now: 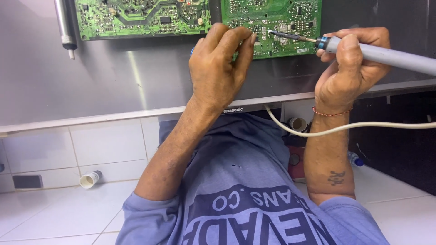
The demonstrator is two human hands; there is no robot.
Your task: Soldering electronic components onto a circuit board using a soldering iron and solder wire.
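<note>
My right hand (347,72) grips a grey soldering iron (390,56). Its dark tip (284,35) touches the lower part of a green circuit board (281,13) mounted on a silver metal panel (91,77). My left hand (218,68) rests against the same board just left of the tip, fingers curled together. A bit of blue shows behind its thumb; whether it holds anything is hidden. A red thread band (331,112) circles my right wrist.
A second green circuit board (136,18) sits to the left on the panel, with a metal rod (65,27) beside it. The iron's white cord (363,126) trails right. White tubes (90,179) (298,123) lie on the white tiles.
</note>
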